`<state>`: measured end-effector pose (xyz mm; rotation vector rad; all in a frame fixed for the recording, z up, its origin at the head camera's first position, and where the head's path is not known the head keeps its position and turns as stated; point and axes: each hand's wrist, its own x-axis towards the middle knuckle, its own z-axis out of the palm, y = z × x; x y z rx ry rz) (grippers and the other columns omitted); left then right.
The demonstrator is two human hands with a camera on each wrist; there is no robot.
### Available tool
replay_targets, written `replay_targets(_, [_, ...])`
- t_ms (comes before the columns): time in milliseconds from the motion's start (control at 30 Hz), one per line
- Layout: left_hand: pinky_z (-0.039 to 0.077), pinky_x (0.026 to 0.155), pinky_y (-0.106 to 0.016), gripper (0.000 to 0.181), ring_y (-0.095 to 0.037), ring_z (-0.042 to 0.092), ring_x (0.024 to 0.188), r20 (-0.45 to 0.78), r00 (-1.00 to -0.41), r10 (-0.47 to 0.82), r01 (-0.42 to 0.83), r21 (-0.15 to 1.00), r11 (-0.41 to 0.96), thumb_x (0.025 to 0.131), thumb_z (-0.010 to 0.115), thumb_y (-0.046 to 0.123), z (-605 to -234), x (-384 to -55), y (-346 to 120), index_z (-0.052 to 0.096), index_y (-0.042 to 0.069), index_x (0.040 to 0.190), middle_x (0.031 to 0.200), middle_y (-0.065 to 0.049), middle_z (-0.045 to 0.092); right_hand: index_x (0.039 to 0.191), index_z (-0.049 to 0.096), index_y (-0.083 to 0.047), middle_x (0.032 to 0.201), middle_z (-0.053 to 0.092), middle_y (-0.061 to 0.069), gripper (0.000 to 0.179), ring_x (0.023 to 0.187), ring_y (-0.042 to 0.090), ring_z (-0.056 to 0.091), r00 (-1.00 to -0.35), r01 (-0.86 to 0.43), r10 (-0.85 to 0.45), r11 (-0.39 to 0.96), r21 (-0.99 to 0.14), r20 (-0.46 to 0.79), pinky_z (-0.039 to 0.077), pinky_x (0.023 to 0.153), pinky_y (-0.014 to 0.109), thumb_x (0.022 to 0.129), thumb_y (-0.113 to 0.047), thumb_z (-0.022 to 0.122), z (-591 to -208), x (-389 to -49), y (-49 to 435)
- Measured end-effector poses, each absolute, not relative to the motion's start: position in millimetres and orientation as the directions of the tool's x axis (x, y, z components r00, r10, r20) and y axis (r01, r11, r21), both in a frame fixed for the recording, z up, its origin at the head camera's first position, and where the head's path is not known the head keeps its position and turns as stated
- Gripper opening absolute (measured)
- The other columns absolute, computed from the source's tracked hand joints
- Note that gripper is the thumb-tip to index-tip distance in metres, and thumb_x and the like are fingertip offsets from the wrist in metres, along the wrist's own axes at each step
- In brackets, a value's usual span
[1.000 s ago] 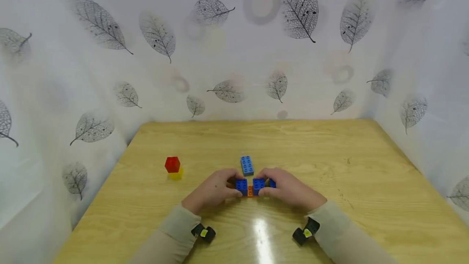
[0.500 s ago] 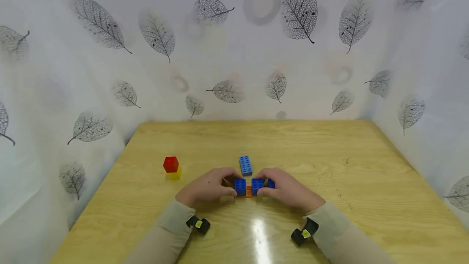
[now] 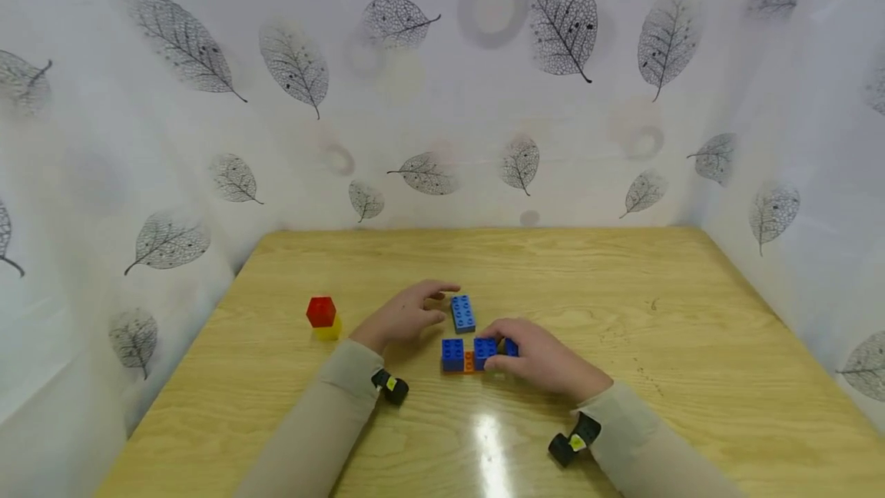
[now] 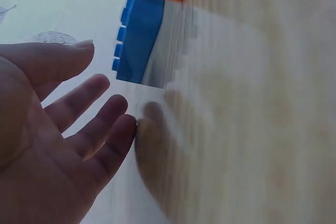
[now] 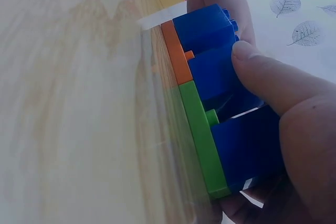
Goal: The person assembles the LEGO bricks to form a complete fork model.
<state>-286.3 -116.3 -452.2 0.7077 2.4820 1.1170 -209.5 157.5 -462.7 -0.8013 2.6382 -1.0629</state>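
My right hand (image 3: pixel 542 356) grips the middle blue brick (image 5: pixel 210 74) of a low assembly on the table. In the right wrist view, an orange plate (image 5: pixel 176 51) and a green plate (image 5: pixel 202 140) lie end to end beneath several blue bricks. The left blue brick (image 3: pixel 452 355) of the assembly shows uncovered in the head view, while the right one is partly behind my fingers. My left hand (image 3: pixel 404 315) is held with spread fingers just left of a lighter blue brick (image 3: pixel 463 313). A gap separates those fingers from the brick in the left wrist view (image 4: pixel 139 40).
A red block (image 3: pixel 321 312) sits on a yellow block (image 3: pixel 328 328) to the left of my left hand. The wooden table (image 3: pixel 588 275) stretches to a leaf-printed curtain (image 3: pixel 442 114) at the back and sides.
My left hand has let go of the left blue brick and moved up and away, over to the lighter blue brick. The right hand keeps its hold, nearly still.
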Motion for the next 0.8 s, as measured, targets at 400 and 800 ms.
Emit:
replay_targets(400, [0.045,0.097,-0.043,0.047,-0.019,0.056,0.106,-0.167,-0.78,0.603,0.312,0.732,0.605,0.097,0.066,0.013,-453,-300,-112,0.06,0.026,0.142,0.117,0.002,0.061,0.129,0.063,-0.028,0.123,0.061,-0.01,0.037,0.105,0.011,0.058,-0.828,-0.422,-0.559,0.589,-0.689,0.029,0.048,0.09,0.043,0.096,-0.044,0.069,-461,-210,155])
replay_targets(800, [0.049,0.079,-0.035,0.026,-0.018,0.058,0.087,-0.18,-0.784,0.594,0.297,0.732,0.613,0.097,0.068,0.018,-455,-290,-110,0.068,0.021,0.122,0.095,0.001,0.064,0.131,0.065,-0.032,0.129,0.063,-0.006,0.041,0.11,0.015,0.061,-0.881,-0.398,-0.462,0.618,-0.678,0.096,0.051,0.09,0.042,0.093,-0.046,0.071,-459,-207,159])
